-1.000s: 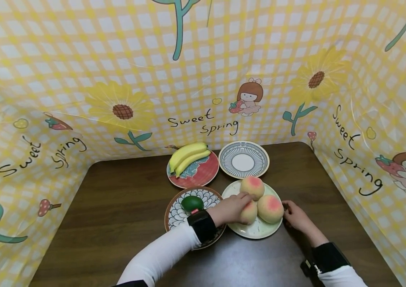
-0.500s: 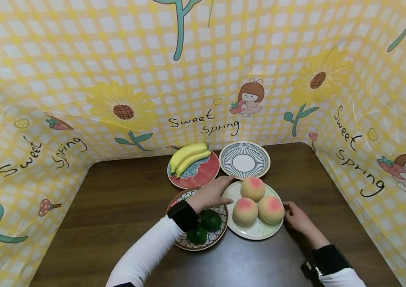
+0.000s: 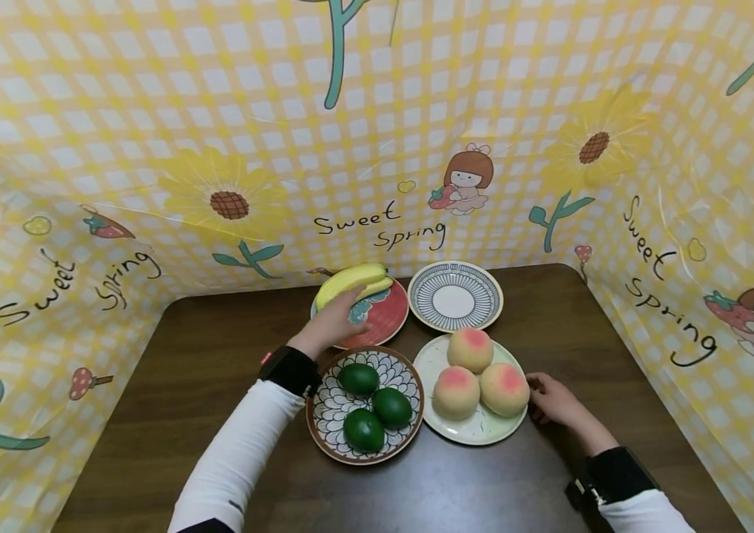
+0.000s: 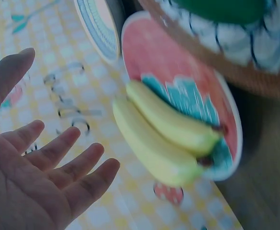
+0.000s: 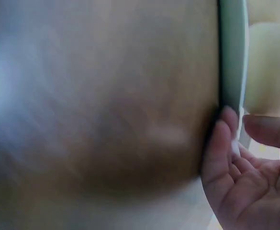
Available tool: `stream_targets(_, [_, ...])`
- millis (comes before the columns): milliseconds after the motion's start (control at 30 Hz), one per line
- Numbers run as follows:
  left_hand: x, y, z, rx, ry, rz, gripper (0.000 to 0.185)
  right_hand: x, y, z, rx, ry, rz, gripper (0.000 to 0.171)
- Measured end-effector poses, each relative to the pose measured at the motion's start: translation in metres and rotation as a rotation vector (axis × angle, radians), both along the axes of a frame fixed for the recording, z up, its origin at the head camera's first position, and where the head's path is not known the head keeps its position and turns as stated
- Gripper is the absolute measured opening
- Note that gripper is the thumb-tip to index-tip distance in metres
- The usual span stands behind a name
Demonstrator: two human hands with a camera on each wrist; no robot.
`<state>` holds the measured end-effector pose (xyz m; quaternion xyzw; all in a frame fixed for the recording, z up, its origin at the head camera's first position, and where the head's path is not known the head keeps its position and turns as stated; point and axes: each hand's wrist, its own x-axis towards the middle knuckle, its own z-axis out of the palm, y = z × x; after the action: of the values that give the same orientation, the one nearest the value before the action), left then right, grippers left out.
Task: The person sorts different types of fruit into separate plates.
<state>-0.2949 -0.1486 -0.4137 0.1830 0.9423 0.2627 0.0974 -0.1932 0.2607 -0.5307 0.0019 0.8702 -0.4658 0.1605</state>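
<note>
My left hand point(image 3: 332, 324) hovers with fingers spread over the red plate point(image 3: 391, 322) that bears two bananas point(image 3: 350, 280). In the left wrist view its palm shows with nothing in it, apart from the bananas point(image 4: 149, 143). My right hand point(image 3: 555, 403) pinches the right rim of a pale green plate point(image 3: 431, 354). In the right wrist view, thumb and fingers point(image 5: 219, 151) lie on either side of that plate's edge point(image 5: 233, 62). Three peaches point(image 3: 454, 392) sit on this plate.
A brown-rimmed patterned plate point(image 3: 320, 429) with three dark green avocados point(image 3: 364, 431) stands left of the peaches. A blue-and-white striped plate point(image 3: 451, 300) is at the back. Yellow checked cloth point(image 3: 350, 170) encloses the brown table point(image 3: 217, 414) behind and at both sides.
My left hand has let go of the front-left peach, then moved left and back across the avocado plate to the bananas. My right hand has stayed at the plate's rim.
</note>
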Motion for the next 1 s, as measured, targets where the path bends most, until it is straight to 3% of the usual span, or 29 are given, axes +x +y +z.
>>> stream_targets(200, [-0.010, -0.029, 0.011, 0.015, 0.031, 0.070, 0.081, -0.025, 0.008, 0.019, 0.040, 0.022, 0.028, 0.040])
stream_targets(400, [-0.021, -0.049, 0.019, 0.023, 0.024, 0.137, 0.078, -0.077, 0.013, 0.036, 0.045, 0.075, -0.022, 0.048])
stream_targets(600, [-0.033, -0.059, 0.019, 0.012, -0.001, 0.172, 0.078, -0.121, 0.013, 0.035, 0.002, 0.010, -0.019, 0.054])
stream_targets(900, [-0.044, -0.049, 0.007, 0.009, -0.042, 0.218, 0.076, -0.165, 0.008, 0.003, -0.150, -0.138, -0.037, 0.062])
stream_targets(1000, [-0.050, -0.048, 0.005, -0.006, -0.052, 0.232, 0.076, -0.192, 0.013, -0.027, -0.197, -0.161, -0.028, 0.065])
